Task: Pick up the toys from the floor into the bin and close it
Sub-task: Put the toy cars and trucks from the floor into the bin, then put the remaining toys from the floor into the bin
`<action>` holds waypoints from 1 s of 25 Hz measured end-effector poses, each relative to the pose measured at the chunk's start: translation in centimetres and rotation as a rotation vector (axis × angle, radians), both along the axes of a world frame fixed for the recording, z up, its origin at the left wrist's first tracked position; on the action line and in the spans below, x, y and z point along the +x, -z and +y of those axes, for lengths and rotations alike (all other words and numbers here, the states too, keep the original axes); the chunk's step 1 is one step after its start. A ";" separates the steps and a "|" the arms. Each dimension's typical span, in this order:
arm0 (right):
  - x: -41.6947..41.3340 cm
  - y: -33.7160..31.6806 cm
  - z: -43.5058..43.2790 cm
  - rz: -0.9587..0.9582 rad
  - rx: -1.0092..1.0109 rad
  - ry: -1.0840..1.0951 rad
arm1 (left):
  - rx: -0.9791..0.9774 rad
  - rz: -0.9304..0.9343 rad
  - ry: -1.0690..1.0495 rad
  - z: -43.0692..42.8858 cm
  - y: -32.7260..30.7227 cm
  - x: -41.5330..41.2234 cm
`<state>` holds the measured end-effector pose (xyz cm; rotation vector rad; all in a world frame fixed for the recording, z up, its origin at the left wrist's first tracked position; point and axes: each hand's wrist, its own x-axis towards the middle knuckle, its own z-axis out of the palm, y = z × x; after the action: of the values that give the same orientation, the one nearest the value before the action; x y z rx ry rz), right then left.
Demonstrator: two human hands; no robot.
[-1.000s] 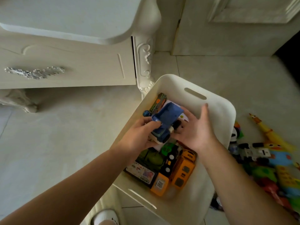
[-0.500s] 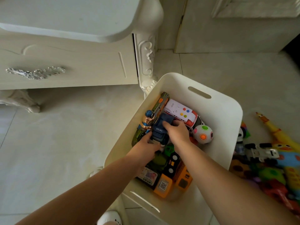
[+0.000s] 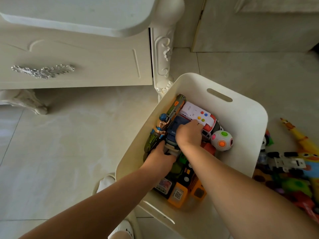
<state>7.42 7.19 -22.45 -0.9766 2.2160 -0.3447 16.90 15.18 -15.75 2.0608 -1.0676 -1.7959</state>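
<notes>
A blue toy truck point(image 3: 174, 133) lay inside a white bin point(image 3: 241, 118), low among the other toys and close along the bin's left wall, its long axis running from the near end up toward the far end. Both hands were on it. The left hand point(image 3: 160, 156) held the near end, its grip curled round the cab. The right hand point(image 3: 189, 135) covered the far end from above, its grip bent down over the blue body. A green and orange toy gun point(image 3: 172, 111) lay touching the truck on its left. A white ambulance point(image 3: 198, 114) and a white ball with coloured dots point(image 3: 221, 140) sat just to its right, and orange vehicles point(image 3: 179, 195) filled the near end of the bin. Outside the bin, on the floor point(image 3: 69, 152) to its right, lay a pile of toys point(image 3: 284, 163) and a yellow rubber chicken point(image 3: 296, 135). Those lay on the right hand's side, so that hand looked better placed to fetch the next one once the truck was let go. A cream dresser point(image 3: 77, 66) stood behind on the left.
</notes>
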 end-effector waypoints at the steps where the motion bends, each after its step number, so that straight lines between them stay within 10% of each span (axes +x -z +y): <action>1: -0.3 0.2 0.3 -0.072 -0.020 0.018 | 0.005 -0.007 0.005 0.1 0.1 0.0; 5: -1.2 0.6 2.4 -0.348 -0.043 0.111 | -0.020 -0.026 0.013 0.2 1.4 0.2; 16: -6.0 -8.3 4.0 -0.330 -0.056 -0.256 | -0.116 -0.273 0.475 0.2 -3.2 -1.1; 25: -21.7 -19.8 10.1 -0.571 -0.346 0.085 | -0.582 -0.299 0.993 1.5 -16.7 -13.2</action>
<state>-14.25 17.29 -2.66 -0.8245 1.7034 -0.9445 3.69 16.72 0.90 1.5227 -2.6378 -1.1586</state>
